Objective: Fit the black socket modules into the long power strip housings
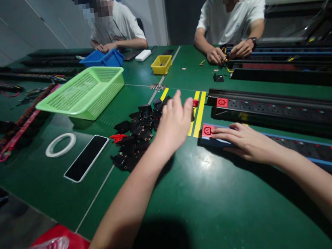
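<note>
My left hand (175, 120) is over the right side of a pile of small black parts (138, 130), its fingers apart and nothing visible in them. Just beyond its fingertips is a small red part (195, 103), partly hidden, beside yellow tape stripes (200, 114). My right hand (244, 140) lies with spread fingers on the left end of a blue-edged socket strip (306, 147), touching its red end socket (207, 131). Another red piece (118, 137) lies at the left of the pile. Behind the blue-edged strip is a black socket strip (261, 103).
A green basket (99, 84), a white tape ring (60, 145) and a phone (86, 158) are on the left. Farther back are a yellow bin (161, 64) and blue bins (102, 58). Two people sit across the table, one handling small parts beside more strips.
</note>
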A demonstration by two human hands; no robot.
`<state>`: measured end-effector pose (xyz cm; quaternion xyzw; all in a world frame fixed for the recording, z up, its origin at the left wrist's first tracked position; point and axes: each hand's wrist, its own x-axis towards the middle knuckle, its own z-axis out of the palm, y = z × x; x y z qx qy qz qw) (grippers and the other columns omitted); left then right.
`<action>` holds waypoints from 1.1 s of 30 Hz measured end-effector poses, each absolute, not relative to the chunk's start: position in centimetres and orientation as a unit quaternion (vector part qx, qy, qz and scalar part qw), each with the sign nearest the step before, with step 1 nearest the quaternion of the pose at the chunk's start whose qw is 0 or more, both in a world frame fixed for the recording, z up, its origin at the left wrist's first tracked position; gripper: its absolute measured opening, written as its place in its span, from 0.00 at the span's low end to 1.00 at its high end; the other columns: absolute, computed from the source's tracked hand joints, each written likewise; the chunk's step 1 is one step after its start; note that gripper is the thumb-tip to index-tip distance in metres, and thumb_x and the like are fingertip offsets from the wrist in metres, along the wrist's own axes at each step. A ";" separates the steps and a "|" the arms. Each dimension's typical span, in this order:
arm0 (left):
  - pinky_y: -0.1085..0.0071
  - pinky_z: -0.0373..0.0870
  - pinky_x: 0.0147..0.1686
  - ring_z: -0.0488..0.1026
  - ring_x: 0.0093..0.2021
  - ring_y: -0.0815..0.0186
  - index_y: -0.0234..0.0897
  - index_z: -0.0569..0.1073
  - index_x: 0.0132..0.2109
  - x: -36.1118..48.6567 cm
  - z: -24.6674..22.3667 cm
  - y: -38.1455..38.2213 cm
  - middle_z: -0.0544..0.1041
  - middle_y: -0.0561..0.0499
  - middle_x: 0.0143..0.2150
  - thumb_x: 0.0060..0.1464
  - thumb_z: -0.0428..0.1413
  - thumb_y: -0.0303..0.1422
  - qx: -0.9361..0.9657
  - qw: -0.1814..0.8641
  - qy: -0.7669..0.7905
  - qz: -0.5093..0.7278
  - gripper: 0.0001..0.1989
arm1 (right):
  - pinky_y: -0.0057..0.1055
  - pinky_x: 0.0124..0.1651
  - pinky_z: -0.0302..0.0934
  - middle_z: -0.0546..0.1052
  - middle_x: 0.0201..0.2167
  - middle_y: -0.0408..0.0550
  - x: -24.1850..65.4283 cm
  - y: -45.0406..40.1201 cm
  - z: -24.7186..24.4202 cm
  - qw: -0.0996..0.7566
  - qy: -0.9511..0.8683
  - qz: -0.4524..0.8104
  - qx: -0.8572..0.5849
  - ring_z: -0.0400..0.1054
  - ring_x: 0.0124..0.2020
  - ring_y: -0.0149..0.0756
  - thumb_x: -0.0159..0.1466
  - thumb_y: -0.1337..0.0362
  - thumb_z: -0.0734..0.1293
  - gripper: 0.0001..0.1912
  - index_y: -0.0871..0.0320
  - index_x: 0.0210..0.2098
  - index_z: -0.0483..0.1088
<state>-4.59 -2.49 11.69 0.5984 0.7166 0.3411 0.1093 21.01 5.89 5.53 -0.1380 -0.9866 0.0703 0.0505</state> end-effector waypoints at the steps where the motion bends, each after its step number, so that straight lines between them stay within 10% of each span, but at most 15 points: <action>1: 0.50 0.53 0.66 0.56 0.69 0.51 0.32 0.55 0.68 -6.3 12.5 -2.5 0.61 0.34 0.67 0.67 0.34 0.48 0.566 0.074 0.741 0.354 0.32 | 0.44 0.49 0.61 0.61 0.68 0.44 21.0 5.9 5.6 0.054 -0.985 0.084 -0.137 0.62 0.48 0.46 0.69 0.60 0.59 0.29 0.45 0.68 0.51; 7: 0.26 0.49 0.58 0.45 0.71 0.35 0.27 0.49 0.70 -17.2 10.9 -2.9 0.50 0.25 0.71 0.61 0.37 0.57 0.219 -0.069 0.925 0.303 0.43 | 0.45 0.49 0.61 0.61 0.67 0.46 21.0 6.1 5.6 0.061 -0.986 0.084 -0.131 0.62 0.50 0.46 0.69 0.60 0.60 0.29 0.47 0.68 0.52; 14: 0.30 0.48 0.61 0.40 0.71 0.31 0.17 0.42 0.71 -21.8 5.5 -2.3 0.42 0.25 0.73 0.50 0.39 0.66 0.177 0.054 0.960 0.209 0.59 | 0.45 0.48 0.62 0.62 0.67 0.48 21.0 5.9 5.3 0.063 -0.989 0.032 -0.129 0.63 0.49 0.47 0.68 0.60 0.60 0.29 0.46 0.68 0.54; 33: 0.41 0.56 0.59 0.58 0.64 0.38 0.26 0.63 0.63 -9.8 9.9 -1.5 0.63 0.27 0.64 0.60 0.44 0.53 0.487 -0.112 0.856 0.132 0.37 | 0.48 0.49 0.62 0.61 0.68 0.52 21.0 5.1 4.4 0.077 -0.982 -0.097 -0.140 0.63 0.56 0.55 0.66 0.62 0.62 0.29 0.53 0.67 0.57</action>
